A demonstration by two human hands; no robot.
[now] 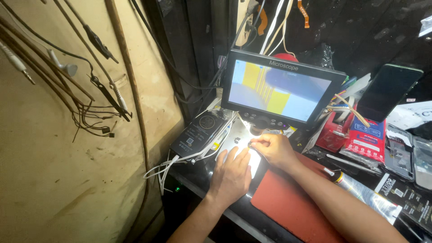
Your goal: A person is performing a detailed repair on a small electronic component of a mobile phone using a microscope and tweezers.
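Left hand [231,173] lies flat and spread on the lit surface [238,135]; right hand [272,148] pinches a tiny dark part [250,144] just ahead. One twitch and it probably rolls off among the cables [180,159].

The microscope screen [281,92] is my landmark. Directly below it, on the tabletop [200,173], lies the lit plate [240,141], and my left hand [231,175] rests flat on this plate. My right hand [272,149] is just right of the left one, under the screen, its fingertips pinched together over the plate. Left of the screen lies a flat box [198,134] with cables [164,168] coming out. Below and right of the screen lies the mat [292,202]; my right forearm crosses it. Right of the screen a phone [388,92] stands tilted above some packets [355,135]. A tube [364,193] lies right of the mat.
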